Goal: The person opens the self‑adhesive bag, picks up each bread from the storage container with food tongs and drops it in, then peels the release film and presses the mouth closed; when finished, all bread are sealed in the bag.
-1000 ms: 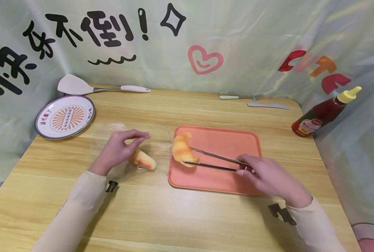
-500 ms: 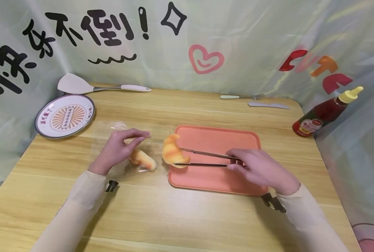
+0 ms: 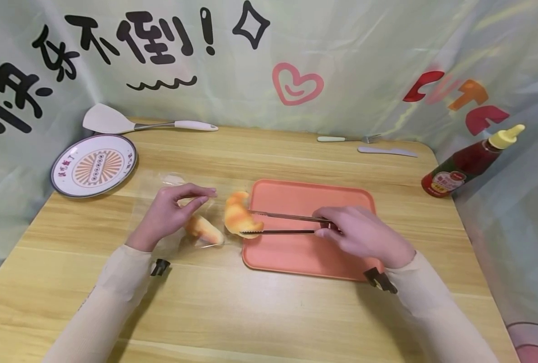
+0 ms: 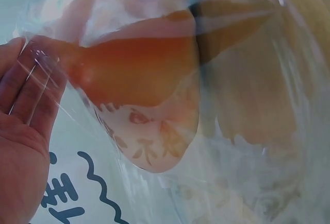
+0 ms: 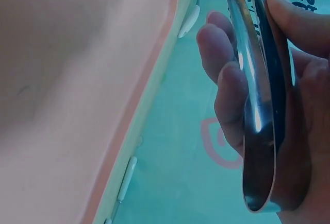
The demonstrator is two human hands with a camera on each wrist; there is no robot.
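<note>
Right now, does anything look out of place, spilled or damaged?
No spill or damage shows. The plate is the oddest: its outer side appears to reach past the left edge of the table, by the backdrop. Whether it overhangs or leans, I cannot tell.

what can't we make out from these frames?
- Full shape of the bread roll: head view, partly behind the left hand; left wrist view, blurred through the clear bag.
- Whether that hand pinches the bag: glare and see-through film, left wrist view.
- Whether the croissant touches the bag: head view, film edge too faint.
- Tips of the tongs: right wrist view, cut off by top edge.
- Fine print on the red bottle: head view, too small.
</note>
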